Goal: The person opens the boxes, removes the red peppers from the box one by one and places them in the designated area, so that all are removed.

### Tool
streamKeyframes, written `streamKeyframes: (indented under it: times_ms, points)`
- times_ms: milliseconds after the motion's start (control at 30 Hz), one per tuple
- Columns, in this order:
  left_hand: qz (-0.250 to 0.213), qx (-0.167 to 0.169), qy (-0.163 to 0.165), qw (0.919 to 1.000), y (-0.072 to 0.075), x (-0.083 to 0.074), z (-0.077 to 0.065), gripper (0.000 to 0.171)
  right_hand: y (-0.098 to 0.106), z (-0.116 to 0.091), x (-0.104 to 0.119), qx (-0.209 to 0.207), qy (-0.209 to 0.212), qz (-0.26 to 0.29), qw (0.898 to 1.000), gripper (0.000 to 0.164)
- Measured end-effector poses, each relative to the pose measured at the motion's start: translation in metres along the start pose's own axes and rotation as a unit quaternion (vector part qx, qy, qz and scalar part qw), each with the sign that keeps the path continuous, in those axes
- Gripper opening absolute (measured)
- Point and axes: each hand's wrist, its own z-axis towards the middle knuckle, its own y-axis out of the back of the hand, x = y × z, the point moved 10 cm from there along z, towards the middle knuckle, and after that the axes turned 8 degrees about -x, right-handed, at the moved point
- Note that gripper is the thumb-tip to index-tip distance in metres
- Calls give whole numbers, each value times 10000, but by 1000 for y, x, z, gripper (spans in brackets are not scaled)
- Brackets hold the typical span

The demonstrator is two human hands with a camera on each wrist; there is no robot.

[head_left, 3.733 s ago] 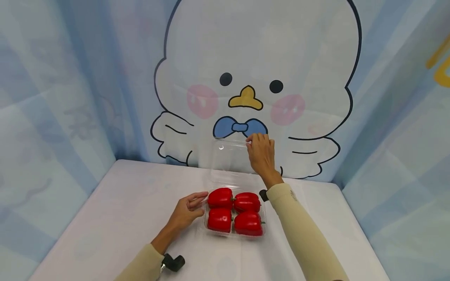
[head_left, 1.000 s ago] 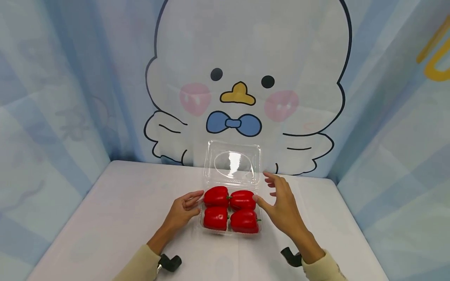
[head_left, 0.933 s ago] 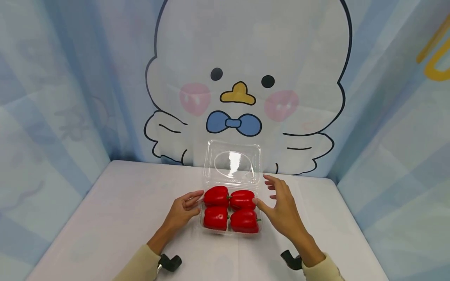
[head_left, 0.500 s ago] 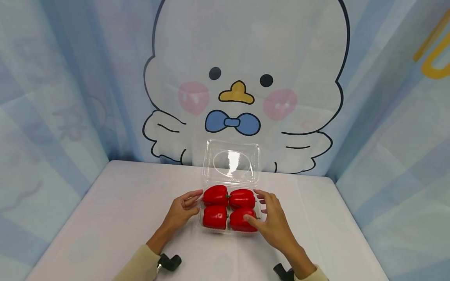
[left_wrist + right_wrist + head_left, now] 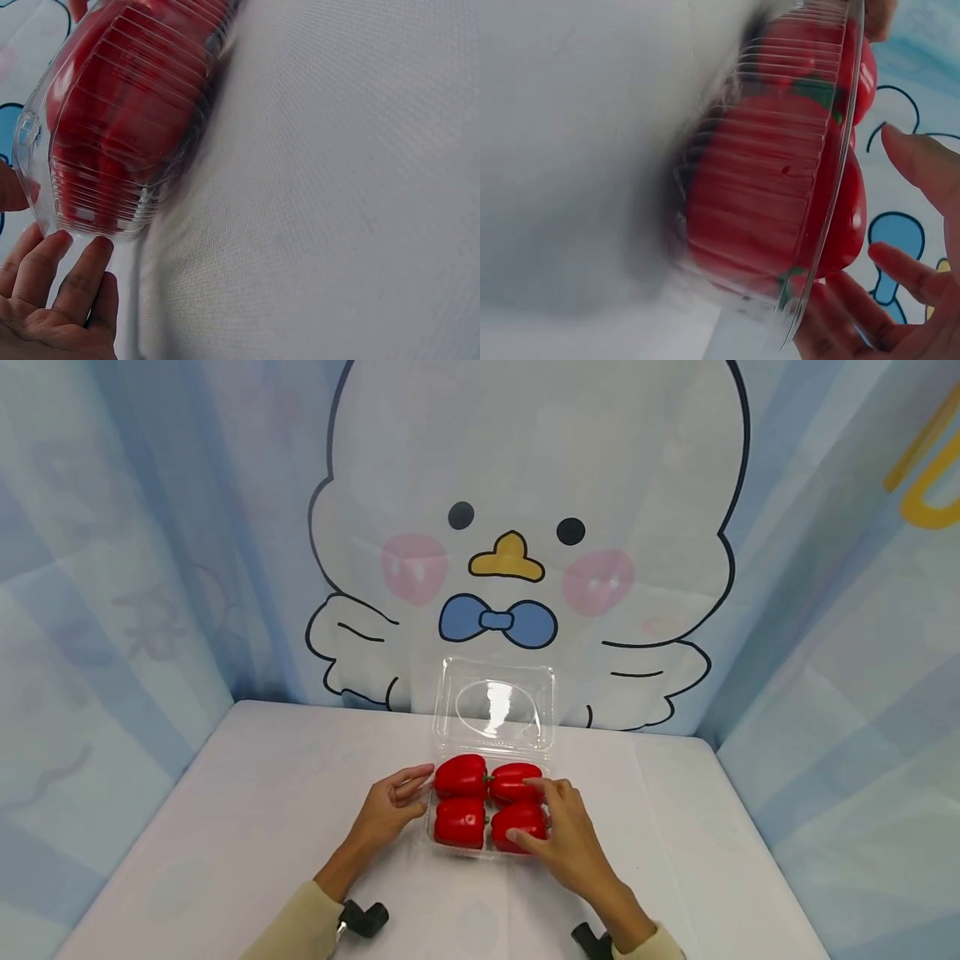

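1. The near-right red bell pepper (image 5: pixel 517 817) sits in the base of a clear plastic clamshell (image 5: pixel 465 853), right under the right hand (image 5: pixel 567 837).
2. Good handling here, I judge, means settling the thumb and fingers on opposite flanks of that pepper, clear of the thin rim and the neighbouring fruit; its glossy skin may slip, so a full, gentle hold seems better than a fingertip pinch.
3. The right grip is released: in its wrist view the thumb (image 5: pixel 922 161) stands apart above the pepper, while the fingers spread beside it; whether they touch is hard to tell.
4. The left grip is relaxed, too: the left hand (image 5: pixel 384 810) rests its fingertips against the clamshell's left end, well placed to steady it.
5. Beside that pepper lie the near-left (image 5: pixel 459 827), far-left (image 5: pixel 459 775) and far-right (image 5: pixel 512 777) bell peppers.
6. Behind them the lid (image 5: pixel 461 727) stands raised; all this is on a white-covered table (image 5: pixel 262 827) before a cartoon-chick curtain (image 5: pixel 510 443).
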Motion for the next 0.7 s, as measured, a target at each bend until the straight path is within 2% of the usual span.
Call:
streamKeyframes:
  times_ms: [200,433,700]
  points:
    - [-32,44,-33,10000,0,1,1,60,-10,2,2,108,-15,-610,9981,69]
    - [-39,21,-11,10000,0,2,2,60,-11,5,8,88,165,-989,9949,57]
    - [-41,45,-13,10000,0,2,2,60,-16,7,10,198,122,-1236,9921,60]
